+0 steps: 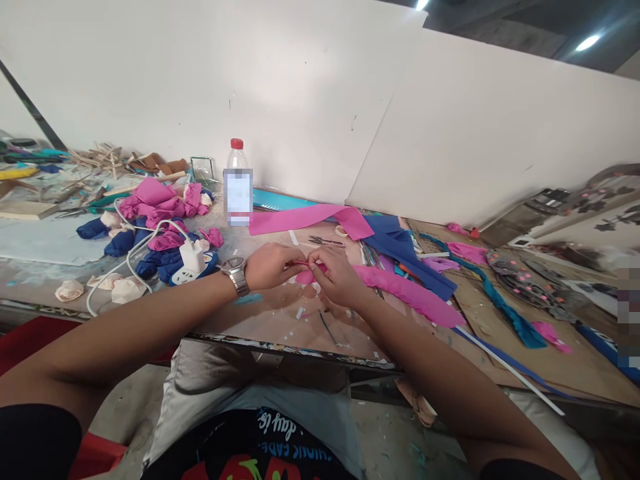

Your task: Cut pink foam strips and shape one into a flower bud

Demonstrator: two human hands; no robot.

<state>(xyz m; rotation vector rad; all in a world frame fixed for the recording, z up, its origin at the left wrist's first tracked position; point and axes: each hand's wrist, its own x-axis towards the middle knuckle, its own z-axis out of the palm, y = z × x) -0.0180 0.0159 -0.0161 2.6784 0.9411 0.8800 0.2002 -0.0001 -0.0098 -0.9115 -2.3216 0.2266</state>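
Gathering the pink strip looks like the step in hand: left hand and right hand pinch it above the tabletop, its length trailing rightward. Another fold would call for a firm pinch. Blue cloth crowds its far side; a bottle stands near the back edge.

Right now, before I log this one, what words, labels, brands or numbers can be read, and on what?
"day": in white on the black shirt; letters beside it unclear.
Shirt's blue line and large red shapes: too distorted to read.
Bottle label: blurred out.
Watch: dial too small to read.
No brand or number is legible.
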